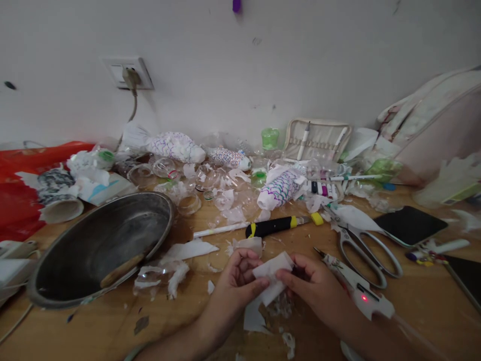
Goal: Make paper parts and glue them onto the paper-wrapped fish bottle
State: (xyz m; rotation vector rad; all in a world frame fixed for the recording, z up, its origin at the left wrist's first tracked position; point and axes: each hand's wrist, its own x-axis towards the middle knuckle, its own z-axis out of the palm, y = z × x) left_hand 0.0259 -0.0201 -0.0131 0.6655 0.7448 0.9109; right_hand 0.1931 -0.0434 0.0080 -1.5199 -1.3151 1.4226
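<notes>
Between my two hands is a small folded piece of white paper (273, 273), pinched from both sides above the table. My left hand (240, 278) has its thumb on the paper's left edge, with the fingers curled behind. On the right edge, my right hand (313, 286) presses with thumb and fingers. Beneath them lie a loose white paper scrap (255, 318) and crumpled clear plastic. A white glue gun (358, 288) with a lit red light lies beside my right hand. Just beyond the hands is a black and yellow utility knife (272, 226), its blade out.
At left sits an oval metal basin (101, 240). Grey-handled scissors (366, 245) lie right of the knife. Several white fish shapes with drawn scales (280, 188) stand among plastic bottle pieces along the wall. A phone-like black slab (411, 225) and a pale backpack (439, 125) are at right.
</notes>
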